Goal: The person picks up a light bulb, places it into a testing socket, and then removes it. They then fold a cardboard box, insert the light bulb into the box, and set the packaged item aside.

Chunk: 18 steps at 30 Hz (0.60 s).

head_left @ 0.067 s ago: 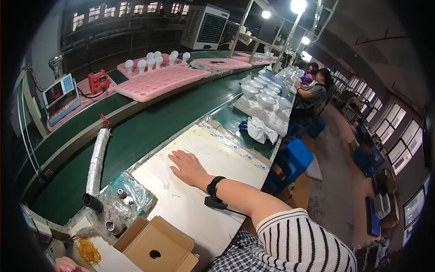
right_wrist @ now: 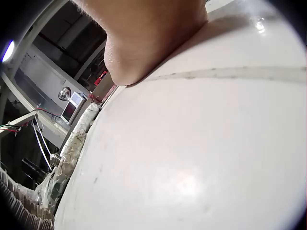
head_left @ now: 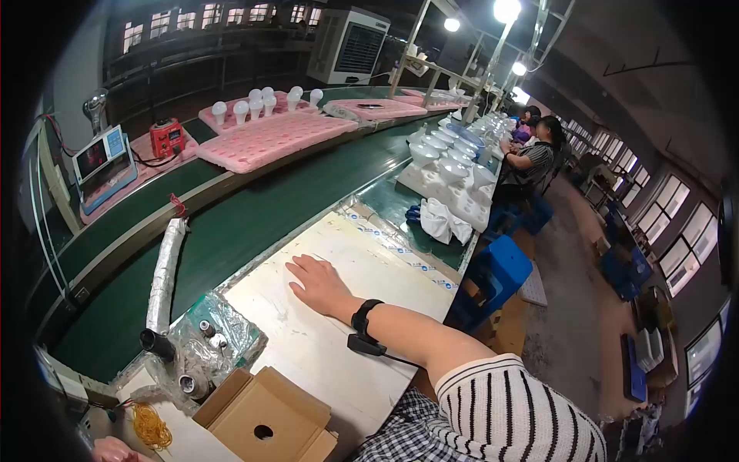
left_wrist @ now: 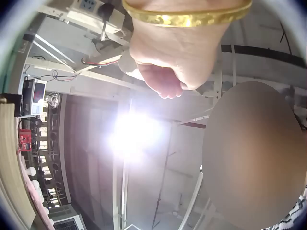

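Note:
Palm down, the right hand (head_left: 319, 286) rests on a white board (head_left: 285, 339) in the head view, fingers spread and straight, holding nothing. A dark band circles its wrist. In the right wrist view, the heel of that hand (right_wrist: 148, 43) touches the white surface (right_wrist: 192, 143). The left hand (head_left: 119, 450) shows only partly at the head view's bottom left, beside a coil of yellow bands (head_left: 151, 427). In the left wrist view, the left hand (left_wrist: 172, 57) hangs with loosely curled fingers and nothing visible in them.
An open cardboard box (head_left: 265, 412) stands at the board's near edge. Metal fittings (head_left: 208, 329) lie on plastic wrap beside a foil-wrapped bar (head_left: 165, 273). Behind are a green belt (head_left: 254, 208), pink foam trays (head_left: 277, 144), bulbs, a meter (head_left: 105, 169) and white lamp parts (head_left: 454, 171).

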### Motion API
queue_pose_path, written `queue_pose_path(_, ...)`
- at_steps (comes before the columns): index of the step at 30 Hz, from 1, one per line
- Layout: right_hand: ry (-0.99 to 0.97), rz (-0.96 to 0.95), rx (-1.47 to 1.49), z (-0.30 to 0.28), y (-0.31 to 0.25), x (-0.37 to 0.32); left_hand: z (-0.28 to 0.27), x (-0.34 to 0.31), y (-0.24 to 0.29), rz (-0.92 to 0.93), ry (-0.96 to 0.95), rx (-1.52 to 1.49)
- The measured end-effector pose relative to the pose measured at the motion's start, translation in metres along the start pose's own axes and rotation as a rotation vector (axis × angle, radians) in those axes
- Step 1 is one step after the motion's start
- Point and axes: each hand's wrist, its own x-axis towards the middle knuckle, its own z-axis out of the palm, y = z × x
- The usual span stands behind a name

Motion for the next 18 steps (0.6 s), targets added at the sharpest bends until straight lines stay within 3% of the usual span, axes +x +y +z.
queue_pose_path(18,-0.082,0.047,0.029,-0.0019,-0.0050,0.0018,-0.0021,0.0042,0.0015,0.033,-0.101,0.055)
